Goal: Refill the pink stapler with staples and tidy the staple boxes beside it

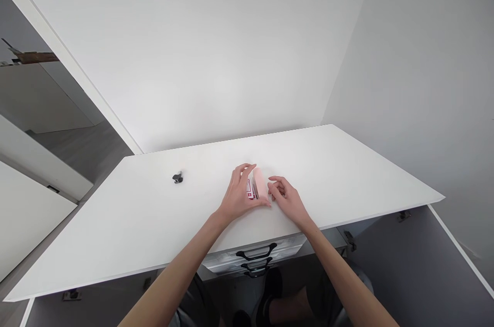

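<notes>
At my view's lower centre, the left hand (pixel 236 196) pinches the pink case (pixel 261 183) end to end, presumably steadying it, on or just above the counter (pixel 116 213), I can't tell which, beside the loosely curled right hand (pixel 287 202).

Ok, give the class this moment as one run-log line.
left hand: grips pink case | right hand: half-curled beside it | small black item: on white tabletop
</notes>
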Demonstrator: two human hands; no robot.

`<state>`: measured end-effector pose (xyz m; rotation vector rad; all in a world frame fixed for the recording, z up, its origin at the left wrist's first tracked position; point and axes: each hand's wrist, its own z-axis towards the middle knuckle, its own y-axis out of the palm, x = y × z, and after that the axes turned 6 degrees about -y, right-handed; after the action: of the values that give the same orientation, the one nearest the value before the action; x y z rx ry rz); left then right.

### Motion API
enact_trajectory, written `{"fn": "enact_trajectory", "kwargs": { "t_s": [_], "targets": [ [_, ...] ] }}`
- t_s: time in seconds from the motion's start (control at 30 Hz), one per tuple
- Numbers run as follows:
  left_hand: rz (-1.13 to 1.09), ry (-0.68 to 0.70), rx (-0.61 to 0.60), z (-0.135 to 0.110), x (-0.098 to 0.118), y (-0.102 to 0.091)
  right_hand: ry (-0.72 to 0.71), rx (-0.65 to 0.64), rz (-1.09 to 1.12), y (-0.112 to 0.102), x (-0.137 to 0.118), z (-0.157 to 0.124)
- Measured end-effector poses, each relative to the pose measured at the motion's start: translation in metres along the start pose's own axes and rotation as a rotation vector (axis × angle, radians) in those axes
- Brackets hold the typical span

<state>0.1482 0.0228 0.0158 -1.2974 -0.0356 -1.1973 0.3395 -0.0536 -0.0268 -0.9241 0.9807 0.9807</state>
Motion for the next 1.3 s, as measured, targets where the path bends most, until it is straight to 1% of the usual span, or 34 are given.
{"fn": "enact_trajectory", "kwargs": {
  "t_s": [0.07, 0.13, 0.2, 0.27, 0.3, 0.33, 0.4, 0.47, 0.57, 0.7, 0.83, 0.93, 1.3],
  "targets": [
    [-0.010, -0.010, -0.007, 0.001, -0.002, 0.004, -0.001, 0.005, -0.003, 0.000, 0.000, 0.000],
    [-0.040, -0.052, 0.016, -0.003, -0.007, 0.004, 0.001, -0.001, -0.001, 0.000, -0.001, 0.000],
    [-0.076, -0.136, 0.114, -0.009, -0.015, 0.001, 0.005, -0.006, 0.000, -0.001, -0.002, -0.001],
    [-0.112, -0.268, 0.236, -0.015, -0.021, -0.006, 0.010, -0.012, -0.006, -0.001, -0.003, -0.001],
    [-0.135, -0.341, 0.262, -0.017, -0.022, -0.009, 0.013, -0.016, -0.014, 0.000, -0.004, -0.001],
    [-0.160, -0.405, 0.251, -0.020, -0.023, -0.013, 0.015, -0.021, -0.024, 0.000, -0.004, -0.001],
    [-0.223, -0.468, 0.144, -0.024, -0.022, -0.017, 0.017, -0.031, -0.047, 0.001, -0.005, -0.002],
    [-0.283, -0.447, 0.032, -0.026, -0.018, -0.017, 0.012, -0.038, -0.065, 0.001, -0.006, -0.002],
    [-0.341, -0.396, -0.030, -0.027, -0.013, -0.013, 0.004, -0.057, -0.083, 0.002, -0.007, -0.002],
    [-0.344, -0.375, -0.035, -0.026, -0.012, -0.007, -0.008, -0.058, -0.097, 0.002, -0.008, -0.001],
    [-0.334, -0.332, 0.011, -0.026, -0.016, -0.005, -0.007, -0.055, -0.101, 0.002, -0.007, -0.001],
    [-0.337, -0.327, 0.019, -0.026, -0.019, -0.004, 0.003, -0.057, -0.102, 0.002, -0.006, -0.001],
    [-0.364, -0.358, -0.053, -0.029, -0.024, -0.001, 0.013, -0.053, -0.080, 0.002, -0.007, -0.004]
  ]
}}
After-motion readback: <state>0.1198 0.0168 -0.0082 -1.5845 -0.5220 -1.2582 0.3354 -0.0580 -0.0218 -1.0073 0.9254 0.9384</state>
